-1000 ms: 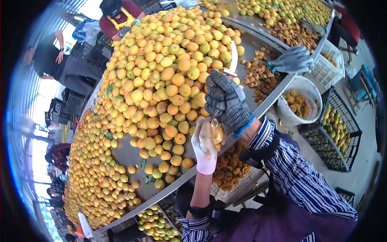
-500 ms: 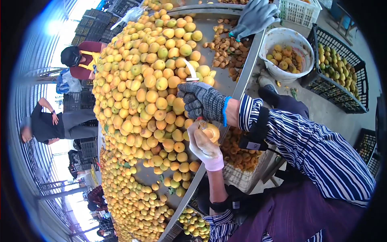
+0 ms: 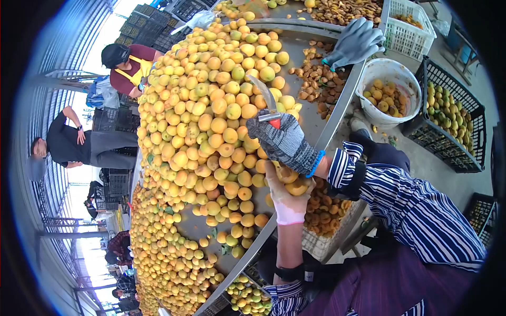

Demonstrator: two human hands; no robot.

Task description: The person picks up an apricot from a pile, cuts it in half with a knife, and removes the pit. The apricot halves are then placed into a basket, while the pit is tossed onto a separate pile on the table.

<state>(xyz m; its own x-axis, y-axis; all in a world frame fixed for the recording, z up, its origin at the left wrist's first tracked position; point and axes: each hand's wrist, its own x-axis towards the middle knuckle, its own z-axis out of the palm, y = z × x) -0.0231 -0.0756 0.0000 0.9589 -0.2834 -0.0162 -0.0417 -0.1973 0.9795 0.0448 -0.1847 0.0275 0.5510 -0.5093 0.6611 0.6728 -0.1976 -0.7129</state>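
My right hand [image 3: 284,141], in a grey knit glove with a blue cuff, is closed round the red handle of a curved knife [image 3: 266,95]. The blade points away over the heap of apricots [image 3: 211,121]. Just beneath it, my left hand [image 3: 289,204], in a pale glove with a pink cuff, is curled round a cut apricot [image 3: 298,185]. The right glove overlaps the left fingers and hides part of the fruit. Under both hands, a pale crate [image 3: 314,243] holds many apricot halves [image 3: 322,213].
Along the metal table edge [image 3: 337,113] lie brown apricot stones [image 3: 321,84] and a grey glove [image 3: 356,42]. Beside the table stand a white bucket [image 3: 369,71] of apricots and a black crate [image 3: 448,147] of greenish fruit. Co-workers [image 3: 134,68] are across the table.
The view has shifted, so the scene sits farther right and lower. The knife has tilted, its handle now showing on top of the right glove. My right hand now covers more of the left fingers.
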